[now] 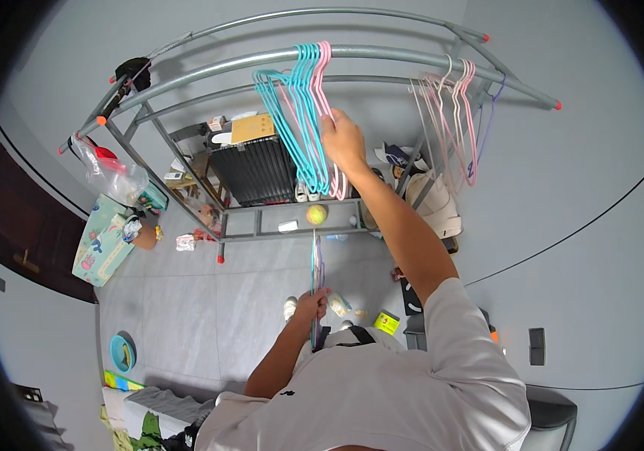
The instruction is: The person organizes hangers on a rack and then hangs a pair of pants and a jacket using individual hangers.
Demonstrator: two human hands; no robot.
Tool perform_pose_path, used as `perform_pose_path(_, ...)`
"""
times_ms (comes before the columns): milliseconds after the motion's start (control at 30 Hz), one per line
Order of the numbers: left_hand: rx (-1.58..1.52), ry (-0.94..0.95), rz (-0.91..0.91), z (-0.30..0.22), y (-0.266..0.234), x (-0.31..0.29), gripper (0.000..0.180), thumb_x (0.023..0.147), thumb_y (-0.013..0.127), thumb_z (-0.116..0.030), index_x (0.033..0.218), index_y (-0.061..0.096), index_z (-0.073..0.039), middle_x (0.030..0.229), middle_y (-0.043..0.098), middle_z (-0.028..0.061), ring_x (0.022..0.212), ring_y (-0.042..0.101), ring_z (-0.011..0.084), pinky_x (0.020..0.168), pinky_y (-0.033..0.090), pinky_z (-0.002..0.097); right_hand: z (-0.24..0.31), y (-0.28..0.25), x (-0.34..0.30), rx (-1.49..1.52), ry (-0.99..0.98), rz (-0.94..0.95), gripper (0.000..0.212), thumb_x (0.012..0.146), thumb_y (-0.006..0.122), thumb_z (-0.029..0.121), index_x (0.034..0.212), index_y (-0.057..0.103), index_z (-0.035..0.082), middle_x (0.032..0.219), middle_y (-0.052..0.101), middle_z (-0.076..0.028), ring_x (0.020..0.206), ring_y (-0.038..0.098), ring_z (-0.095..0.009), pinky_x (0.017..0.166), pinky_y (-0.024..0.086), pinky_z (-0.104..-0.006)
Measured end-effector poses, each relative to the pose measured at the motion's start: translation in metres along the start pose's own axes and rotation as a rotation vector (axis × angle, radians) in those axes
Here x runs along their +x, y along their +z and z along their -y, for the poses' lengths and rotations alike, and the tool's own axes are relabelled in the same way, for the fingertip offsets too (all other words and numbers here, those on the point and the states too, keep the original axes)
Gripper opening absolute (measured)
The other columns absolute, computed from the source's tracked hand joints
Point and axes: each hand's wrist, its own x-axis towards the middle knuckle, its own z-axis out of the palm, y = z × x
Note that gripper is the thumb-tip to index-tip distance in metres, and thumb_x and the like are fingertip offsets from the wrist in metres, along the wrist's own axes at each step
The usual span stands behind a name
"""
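Note:
My right hand is raised to the metal clothes rack, its fingers closed at the neck of the pink hangers. These hang from the front bar, at the right end of a tight row of turquoise hangers. Low in front of my body, my left hand is closed around a bunch of hangers, seen nearly edge-on, with turquoise and purple among them. How many it holds cannot be made out. Farther right on the bar hang several pink and white hangers and a purple hanger.
Beneath the rack stand a black ribbed case and a beige bag. A yellow-green ball sits by the lower crossbars. A plastic bag hangs at the left end. On the floor are a blue basin and a yellow box.

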Motion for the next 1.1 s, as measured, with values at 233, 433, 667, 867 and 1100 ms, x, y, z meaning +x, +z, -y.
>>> perform_pose_path(233, 0.027, -0.010, 0.005, -0.007, 0.009, -0.001, 0.025, 0.096, 0.056, -0.023, 0.105, 0.057, 0.000, 0.061, 0.044, -0.0015, 0.042, 0.037, 0.0074, 0.037, 0.029, 0.0239, -0.013, -0.012, 0.007, 0.029, 0.058, 0.076, 0.037, 0.090, 0.050, 0.028, 0.113, 0.061, 0.002, 0.095, 0.067, -0.025, 0.093, 0.063, -0.044, 0.085, 0.048, -0.0467)
perform_pose_path(433, 0.151, 0.087, 0.091, -0.035, 0.033, -0.016, 0.042, 0.100, 0.044, -0.040, 0.111, 0.060, -0.002, 0.059, 0.045, -0.0025, 0.040, 0.037, 0.0083, 0.037, 0.029, 0.0252, -0.050, -0.036, -0.018, 0.160, -0.023, 0.148, 0.030, 0.094, 0.058, 0.020, 0.113, 0.059, -0.003, 0.096, 0.068, -0.008, 0.084, 0.061, -0.013, 0.078, 0.047, -0.0260)
perform_pose_path(667, 0.225, 0.182, 0.217, -0.060, 0.081, -0.051, 0.040, 0.102, 0.043, -0.038, 0.112, 0.061, -0.003, 0.064, 0.052, 0.0013, 0.040, 0.038, 0.0090, 0.037, 0.029, 0.0249, -0.135, -0.075, -0.138, 0.292, -0.029, 0.039, 0.021, 0.094, 0.058, 0.023, 0.102, 0.065, 0.005, 0.082, 0.062, 0.000, 0.064, 0.054, -0.008, 0.059, 0.045, -0.0232)
perform_pose_path(867, 0.259, 0.189, 0.302, -0.055, 0.094, -0.046, 0.040, 0.103, 0.040, -0.038, 0.116, 0.059, -0.005, 0.068, 0.059, 0.0014, 0.043, 0.040, 0.0082, 0.040, 0.032, 0.0237, -0.114, -0.091, -0.210, 0.322, 0.394, 0.602, 0.028, 0.084, 0.070, 0.021, 0.106, 0.069, 0.005, 0.083, 0.068, -0.003, 0.069, 0.060, -0.011, 0.064, 0.048, -0.0265)
perform_pose_path(1100, 0.358, 0.284, 0.386, -0.055, 0.119, -0.046, 0.042, 0.103, 0.038, -0.038, 0.118, 0.059, -0.004, 0.074, 0.063, 0.0048, 0.046, 0.044, 0.0099, 0.044, 0.039, 0.0259, -0.079, -0.122, -0.219, 0.616, 0.653, 0.382, 0.033, 0.088, 0.067, 0.020, 0.108, 0.062, -0.006, 0.093, 0.064, -0.009, 0.079, 0.063, -0.016, 0.075, 0.056, -0.0272)
